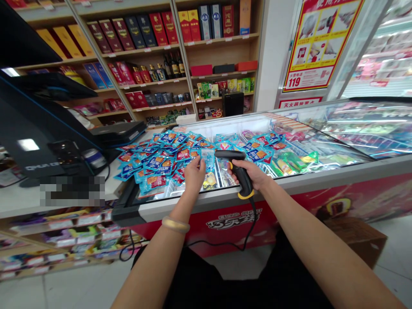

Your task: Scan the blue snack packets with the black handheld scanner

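My right hand (252, 174) grips a black barcode scanner (236, 167) with a yellow base, its head pointing left. My left hand (194, 174) pinches a small pale-blue snack packet (207, 158) just in front of the scanner head. Both hands hover over the glass lid of a chest freezer (322, 176). A heap of several small blue and red snack packets (157, 161) lies spread on the glass to the left of my left hand, with more (260, 148) behind the scanner. The scanner's black cable (247, 231) hangs down the freezer's red front.
A black checkout terminal (38, 128) stands on the white counter at left, above racks of small goods (64, 240). Wooden shelves (222, 40) of boxed goods and bottles fill the back wall. A cardboard box (357, 236) sits on the floor at right.
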